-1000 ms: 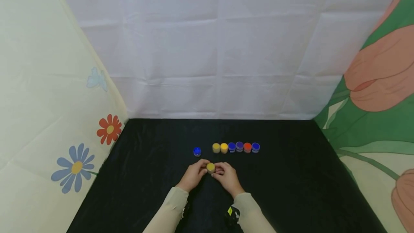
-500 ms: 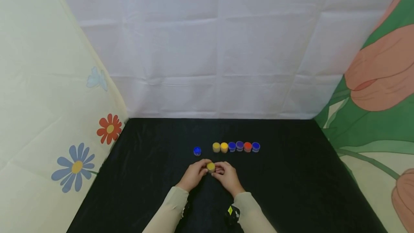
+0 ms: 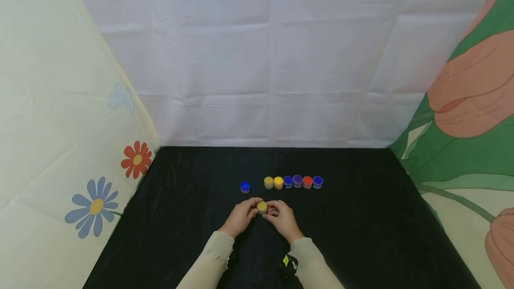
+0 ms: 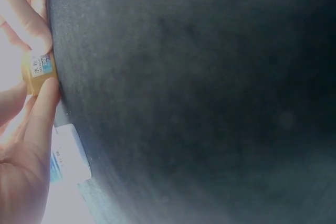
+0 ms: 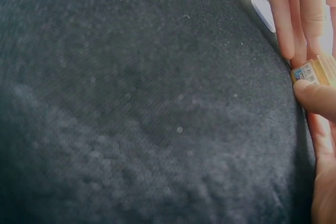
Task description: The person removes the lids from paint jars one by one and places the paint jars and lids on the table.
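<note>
On the black-covered desk (image 3: 361, 222), a row of six paint jars (image 3: 295, 181) is standing beyond the left hand (image 3: 239, 216) and right hand (image 3: 284, 220), which are both pinching a yellow gouache jar (image 3: 262, 208) between them, while a lone blue jar (image 3: 245, 187) is sitting left of the row. The person seems to be steadying or working the yellow gouache jar, and the next move is probably calling for one hand to keep its grip. Compared with half a second ago, hands and jars are showing no clear shift.
</note>
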Tool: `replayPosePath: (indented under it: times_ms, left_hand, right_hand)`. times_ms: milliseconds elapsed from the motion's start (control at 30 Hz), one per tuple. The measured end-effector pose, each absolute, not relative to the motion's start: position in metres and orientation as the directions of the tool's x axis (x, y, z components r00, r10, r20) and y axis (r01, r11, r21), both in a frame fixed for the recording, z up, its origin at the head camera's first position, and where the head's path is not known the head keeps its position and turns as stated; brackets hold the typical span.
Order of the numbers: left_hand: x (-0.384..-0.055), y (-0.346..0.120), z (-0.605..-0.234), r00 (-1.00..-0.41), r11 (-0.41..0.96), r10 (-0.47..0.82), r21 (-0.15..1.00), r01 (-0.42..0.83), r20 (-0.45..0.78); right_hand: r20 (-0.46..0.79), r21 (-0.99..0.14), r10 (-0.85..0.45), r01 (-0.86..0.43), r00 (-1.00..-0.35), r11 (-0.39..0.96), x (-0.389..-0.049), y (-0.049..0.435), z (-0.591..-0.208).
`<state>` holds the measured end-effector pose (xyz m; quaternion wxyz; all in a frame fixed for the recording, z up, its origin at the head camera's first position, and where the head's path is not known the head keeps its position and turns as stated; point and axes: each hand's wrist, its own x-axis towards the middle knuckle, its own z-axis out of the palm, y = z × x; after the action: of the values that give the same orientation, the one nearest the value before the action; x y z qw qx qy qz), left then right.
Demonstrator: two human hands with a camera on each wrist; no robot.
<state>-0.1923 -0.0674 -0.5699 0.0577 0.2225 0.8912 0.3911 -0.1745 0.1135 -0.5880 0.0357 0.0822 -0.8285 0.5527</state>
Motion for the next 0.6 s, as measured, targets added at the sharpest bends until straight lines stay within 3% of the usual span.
replayPosePath:
  times_ms: [600]
  left_hand:
    - [-0.1924,-0.068,-0.5708,-0.898,0.562,0.434,0.758,0.33,0.07]
  right_hand:
    - [0.123,-0.913,-0.092,-0.149,-0.988,0.379,-0.1742,0.114,-0.5861]
